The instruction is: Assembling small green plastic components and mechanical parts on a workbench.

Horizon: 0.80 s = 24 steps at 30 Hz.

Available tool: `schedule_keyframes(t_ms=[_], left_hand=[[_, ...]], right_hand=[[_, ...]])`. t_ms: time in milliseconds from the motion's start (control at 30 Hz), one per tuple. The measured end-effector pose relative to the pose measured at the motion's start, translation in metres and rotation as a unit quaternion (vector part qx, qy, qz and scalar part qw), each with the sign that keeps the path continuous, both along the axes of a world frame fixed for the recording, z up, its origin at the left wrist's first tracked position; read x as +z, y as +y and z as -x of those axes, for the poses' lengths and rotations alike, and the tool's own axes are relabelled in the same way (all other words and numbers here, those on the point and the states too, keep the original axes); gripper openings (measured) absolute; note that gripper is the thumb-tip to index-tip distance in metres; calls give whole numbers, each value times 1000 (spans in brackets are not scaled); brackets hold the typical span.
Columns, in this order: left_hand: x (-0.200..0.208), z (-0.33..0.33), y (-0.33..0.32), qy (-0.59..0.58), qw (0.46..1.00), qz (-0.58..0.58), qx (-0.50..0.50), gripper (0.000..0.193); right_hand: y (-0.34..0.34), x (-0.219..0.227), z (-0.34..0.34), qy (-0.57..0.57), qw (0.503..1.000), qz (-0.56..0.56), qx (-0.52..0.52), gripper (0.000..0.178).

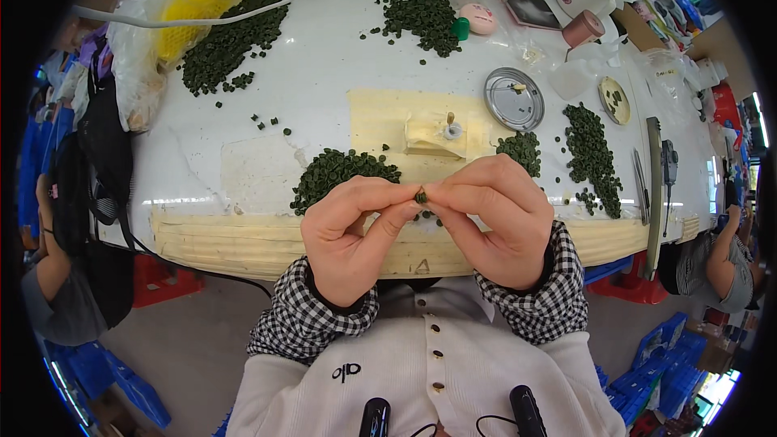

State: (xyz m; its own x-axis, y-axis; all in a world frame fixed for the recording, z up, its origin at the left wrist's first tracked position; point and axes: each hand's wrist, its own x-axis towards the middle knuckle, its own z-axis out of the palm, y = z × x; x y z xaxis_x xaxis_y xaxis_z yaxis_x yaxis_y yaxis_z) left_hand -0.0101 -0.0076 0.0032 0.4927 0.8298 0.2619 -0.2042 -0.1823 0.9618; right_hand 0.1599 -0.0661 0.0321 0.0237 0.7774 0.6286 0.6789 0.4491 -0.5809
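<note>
Between the fingertips of my left hand (pixel 350 231) and my right hand (pixel 498 214) is a small dark green piece (pixel 421 196). Both hands pinch it from either side, above the table's near edge. Its exact kind is too small to make out. A pile of similar green pieces (pixel 336 176) lies just beyond my left hand, and a smaller pile (pixel 520 150) sits past my right hand. Straight ahead of my fingers stands a small block wrapped in yellowish tape (pixel 433 137), with a short peg on top.
More green pieces lie in heaps at the far left (pixel 231 44), far middle (pixel 422 23) and right (pixel 591 158). A round metal lid (pixel 514 99), a small dish (pixel 614 100), tweezers (pixel 640 186) and a pink spool (pixel 583 29) are at the right. A white cable (pixel 218 22) crosses the far left.
</note>
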Motion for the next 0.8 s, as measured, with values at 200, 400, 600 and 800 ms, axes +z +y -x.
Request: schedule_keyframes(t_ms=[200, 400, 600, 800], left_hand=[[-2, 1, -1, -21, 1000, 17, 2, 17], [-1, 1, -1, -21, 999, 30, -7, 17], [-1, 1, -1, -18, 999, 25, -5, 17], [-2, 1, -1, -20, 1000, 20, 2, 17]], right_hand=[[-1, -1, 0, 14, 1000, 6, 2, 26], [-2, -4, 0, 24, 1000, 10, 3, 26], [-2, -3, 0, 35, 999, 21, 6, 27], [-3, -4, 1, 47, 998, 29, 17, 28]])
